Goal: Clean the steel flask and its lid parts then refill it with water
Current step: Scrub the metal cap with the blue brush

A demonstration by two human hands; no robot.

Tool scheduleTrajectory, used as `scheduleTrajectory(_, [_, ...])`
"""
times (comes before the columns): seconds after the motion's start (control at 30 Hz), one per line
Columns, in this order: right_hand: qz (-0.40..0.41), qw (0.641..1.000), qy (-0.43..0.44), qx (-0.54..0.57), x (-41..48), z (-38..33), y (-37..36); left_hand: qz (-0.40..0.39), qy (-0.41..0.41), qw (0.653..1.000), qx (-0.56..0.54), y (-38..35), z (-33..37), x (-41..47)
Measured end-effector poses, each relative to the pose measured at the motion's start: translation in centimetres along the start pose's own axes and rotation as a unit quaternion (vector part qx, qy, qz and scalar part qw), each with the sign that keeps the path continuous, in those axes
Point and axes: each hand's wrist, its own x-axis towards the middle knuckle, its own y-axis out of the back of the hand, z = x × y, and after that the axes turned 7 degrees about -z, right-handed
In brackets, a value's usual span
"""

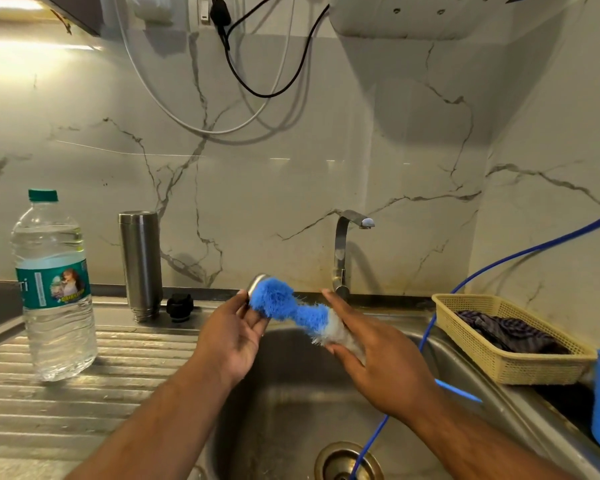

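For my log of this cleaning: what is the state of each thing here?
Steel flask: open, mouth down on the drainboard.
Black stopper: off, beside the flask.
Steel cap: off, held in left hand, brush against it.
Brush: gripped by right hand.
Water bottle: capped, nearly full.
Tap: no water running.

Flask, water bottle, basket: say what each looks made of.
Flask: brushed steel, by its dull grey sheen and soft highlights. Water bottle: clear plastic, see-through with ribbed walls. Basket: probably moulded plastic, beige lattice mesh.
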Motion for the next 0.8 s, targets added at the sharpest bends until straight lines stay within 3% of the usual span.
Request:
scheduleTrajectory(0.17, [-0.027,0.998,0.040,-0.027,-0.1,1.0,0.2,0.006,0.051,0.996,0.073,0.5,0.6,-0.3])
scheduleTrajectory(0.3, [0.026,0.999,-0.007,-0.032,0.5,1.8,0.2,0.001,0.011,0.984,0.180,0.0,-0.2,-0.4])
scheduleTrajectory(0.4, [-0.016,0.999,0.021,-0.045,0.2,2.2,0.6,0.001,0.000,0.969,0.245,0.2,0.0,-0.6])
scheduleTrajectory(0.57, [-0.003,0.999,-0.006,-0.035,0.5,2.9,0.8,-0.042,-0.029,0.930,0.365,0.1,-0.4,-0.8])
scheduleTrajectory(0.8, [-0.024,0.999,-0.008,0.025,0.3,3.6,1.2,-0.059,-0.046,0.900,0.430,0.0,-0.6,-1.2])
